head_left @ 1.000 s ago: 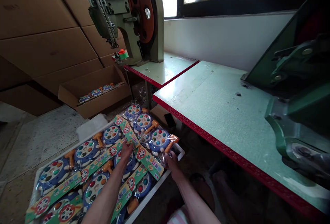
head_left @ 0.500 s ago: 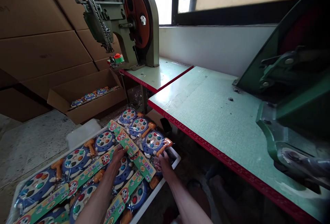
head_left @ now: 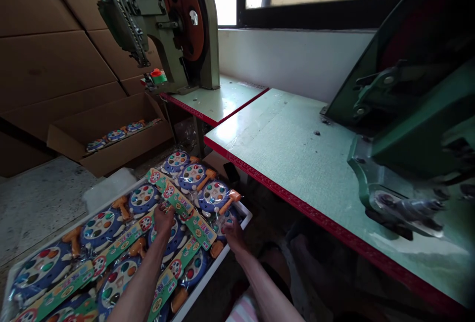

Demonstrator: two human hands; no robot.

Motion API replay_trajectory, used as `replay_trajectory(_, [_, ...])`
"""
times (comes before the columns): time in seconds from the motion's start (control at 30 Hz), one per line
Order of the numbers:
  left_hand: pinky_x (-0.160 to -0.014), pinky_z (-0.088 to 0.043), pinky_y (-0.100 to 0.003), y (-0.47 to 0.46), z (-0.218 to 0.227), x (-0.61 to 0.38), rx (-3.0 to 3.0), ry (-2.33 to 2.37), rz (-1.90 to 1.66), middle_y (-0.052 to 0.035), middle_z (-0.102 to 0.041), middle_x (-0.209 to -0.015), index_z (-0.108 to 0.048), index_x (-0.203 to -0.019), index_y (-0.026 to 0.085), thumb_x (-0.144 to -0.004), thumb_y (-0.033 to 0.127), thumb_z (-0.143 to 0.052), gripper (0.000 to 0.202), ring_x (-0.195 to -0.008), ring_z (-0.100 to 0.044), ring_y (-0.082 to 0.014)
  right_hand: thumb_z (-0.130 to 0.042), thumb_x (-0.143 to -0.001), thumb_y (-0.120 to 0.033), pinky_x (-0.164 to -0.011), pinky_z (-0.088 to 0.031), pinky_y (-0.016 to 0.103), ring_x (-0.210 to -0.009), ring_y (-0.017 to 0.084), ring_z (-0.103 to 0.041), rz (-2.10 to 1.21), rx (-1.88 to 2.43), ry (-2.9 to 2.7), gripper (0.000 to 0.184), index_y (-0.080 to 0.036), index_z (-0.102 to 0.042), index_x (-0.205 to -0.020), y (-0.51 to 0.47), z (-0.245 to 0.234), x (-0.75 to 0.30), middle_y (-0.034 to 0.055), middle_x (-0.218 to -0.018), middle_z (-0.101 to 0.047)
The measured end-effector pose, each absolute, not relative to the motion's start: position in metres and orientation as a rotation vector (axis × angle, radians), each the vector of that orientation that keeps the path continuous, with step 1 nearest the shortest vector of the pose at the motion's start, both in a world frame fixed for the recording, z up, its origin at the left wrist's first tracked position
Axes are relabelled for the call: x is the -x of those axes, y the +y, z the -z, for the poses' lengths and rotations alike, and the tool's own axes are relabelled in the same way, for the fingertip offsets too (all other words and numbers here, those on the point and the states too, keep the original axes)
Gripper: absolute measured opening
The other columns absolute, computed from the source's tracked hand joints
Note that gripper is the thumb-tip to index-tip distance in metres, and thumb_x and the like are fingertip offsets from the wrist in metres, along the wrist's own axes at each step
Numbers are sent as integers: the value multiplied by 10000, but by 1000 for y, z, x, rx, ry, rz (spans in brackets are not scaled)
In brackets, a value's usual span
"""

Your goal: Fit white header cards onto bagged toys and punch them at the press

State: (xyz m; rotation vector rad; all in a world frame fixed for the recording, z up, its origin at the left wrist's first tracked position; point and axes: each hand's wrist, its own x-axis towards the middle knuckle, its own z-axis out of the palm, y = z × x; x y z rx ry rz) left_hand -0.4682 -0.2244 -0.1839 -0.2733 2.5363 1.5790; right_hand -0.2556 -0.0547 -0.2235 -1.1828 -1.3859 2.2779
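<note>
A shallow white tray (head_left: pixel 244 221) holds several bagged toys, each with a blue round body, coloured knobs, an orange hammer and a green printed header card (head_left: pixel 200 229). My left hand (head_left: pixel 163 219) has its fingers curled on a bagged toy (head_left: pixel 172 238) in the middle of the tray, beside the header cards. At the tray's right end, my right hand (head_left: pixel 233 235) bends its fingers against the clear wrap of another bagged toy (head_left: pixel 222 222). Part of each toy under the hands is hidden.
A green-topped table (head_left: pixel 274 139) with red edging stands right of the tray, bearing a green machine (head_left: pixel 411 129). Behind is another machine (head_left: pixel 178 30) with a brown wheel. An open carton (head_left: pixel 122 139) holds more toys, before stacked cartons (head_left: pixel 55 69).
The camera view has shifted, so the scene sits a little further left and higher. My left hand has drawn back slightly from the header cards; my right hand stays at the tray's right end.
</note>
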Motion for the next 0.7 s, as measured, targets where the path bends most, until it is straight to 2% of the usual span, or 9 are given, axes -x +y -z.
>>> replay_trajectory(0.07, [-1097,-457,-483,-217,185,444,30,2621,-1500,-160,-551,-1488,-558,-1350,199,-804,309,-720,580,-1396,-479,-365,-827,-590,-535,-756,-550,395,-969,311,-674,-2220,1221,-1405,701,-223,-643,-1190,-56,217,235,53,-927,-736])
replay_trajectory(0.13, [-1226,-304,-504,-208,192,416,-430,2669,-1296,-132,-464,-1584,-562,-1391,224,-843,366,-686,579,-1496,-357,-352,-795,-629,-557,-765,-553,402,-950,308,-688,-2169,1206,-1464,619,-230,-668,-1139,-55,208,208,53,-933,-755])
replay_trajectory(0.23, [-1268,-186,-548,-198,205,379,-995,2617,-875,-138,-428,-1612,-586,-1387,226,-879,398,-629,538,-1539,-274,-371,-757,-692,-565,-772,-568,413,-902,308,-716,-2071,1162,-1595,536,-218,-705,-1098,-48,187,155,83,-955,-780])
replay_trajectory(0.33, [-1261,-199,-560,-198,212,364,-1021,2642,-752,-165,-435,-1598,-577,-1388,200,-862,362,-631,553,-1532,-276,-395,-713,-764,-582,-784,-587,416,-883,306,-739,-1955,1200,-1678,511,-207,-729,-1109,-41,157,97,110,-987,-789])
replay_trajectory(0.4, [-1256,-223,-551,-203,212,360,-976,2706,-787,-186,-424,-1594,-547,-1408,175,-873,358,-608,569,-1520,-298,-392,-678,-814,-590,-814,-596,411,-896,300,-749,-1903,1237,-1730,501,-204,-739,-1128,-39,135,59,116,-1018,-790])
replay_trajectory(0.5, [-1246,-272,-535,-214,210,345,-969,2695,-901,-192,-474,-1540,-583,-1342,171,-875,348,-579,499,-1482,-365,-384,-643,-865,-611,-840,-606,385,-931,288,-757,-1833,1288,-1782,508,-208,-745,-1156,-38,105,6,119,-1066,-789])
replay_trajectory(0.7, [-1210,-358,-575,-229,222,281,-910,2500,-1220,-131,-643,-1347,-699,-1064,304,-729,345,-655,340,-1353,-527,-427,-651,-888,-626,-817,-617,338,-888,251,-756,-1408,1312,-1779,504,-208,-740,-1155,-14,35,-78,110,-1040,-794])
